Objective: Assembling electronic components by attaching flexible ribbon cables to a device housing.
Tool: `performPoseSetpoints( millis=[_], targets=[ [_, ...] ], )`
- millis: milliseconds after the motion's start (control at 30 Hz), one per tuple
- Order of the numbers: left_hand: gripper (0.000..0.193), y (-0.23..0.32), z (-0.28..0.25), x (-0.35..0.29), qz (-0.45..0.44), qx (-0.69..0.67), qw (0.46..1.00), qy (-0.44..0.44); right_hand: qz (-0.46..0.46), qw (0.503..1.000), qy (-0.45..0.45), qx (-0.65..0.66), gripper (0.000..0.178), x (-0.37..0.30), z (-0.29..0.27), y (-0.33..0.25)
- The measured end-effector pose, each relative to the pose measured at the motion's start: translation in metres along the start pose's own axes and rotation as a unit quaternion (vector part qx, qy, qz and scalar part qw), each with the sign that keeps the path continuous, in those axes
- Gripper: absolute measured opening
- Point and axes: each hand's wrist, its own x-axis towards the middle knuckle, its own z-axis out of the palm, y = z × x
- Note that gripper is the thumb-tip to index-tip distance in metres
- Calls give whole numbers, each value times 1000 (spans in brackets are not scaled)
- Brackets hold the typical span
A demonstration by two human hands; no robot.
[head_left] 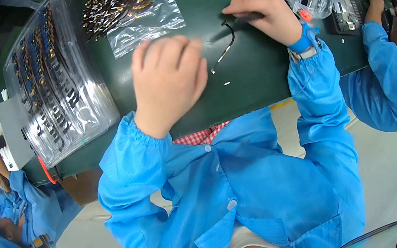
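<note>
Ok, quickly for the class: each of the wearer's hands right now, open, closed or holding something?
Left hand: fingers curled, palm hidden; cannot tell whether it holds anything.
Right hand: closed on a blurred dark object.

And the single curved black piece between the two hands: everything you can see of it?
The curved black piece is thin and cable-like, with a short bend at its far end, a rounded bow to the right, and a silvery, metallic-looking stretch toward a small pale tip at the near end. It appears to lie on the green table, slanting near-left, tip close to the left hand and far end close to the right hand. I can't tell whether anything else touches it.
</note>
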Motion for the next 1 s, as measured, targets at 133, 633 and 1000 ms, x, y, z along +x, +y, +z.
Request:
performPoseSetpoints(
  millis=[133, 633, 1000],
  targets=[
    [23, 5, 6, 2, 57, -60, 996, -33, 4, 994, -18, -105, 36, -10, 0, -9],
    [23, 15, 12, 4, 137, -206, 969, -20, 56, 998, 16, -9, 32, -8, 4, -8],
    [22, 12, 9, 6, 129, -258, 957, -14, 108, 994, -5, -30, 15, 1, 5, -16]
  ],
)
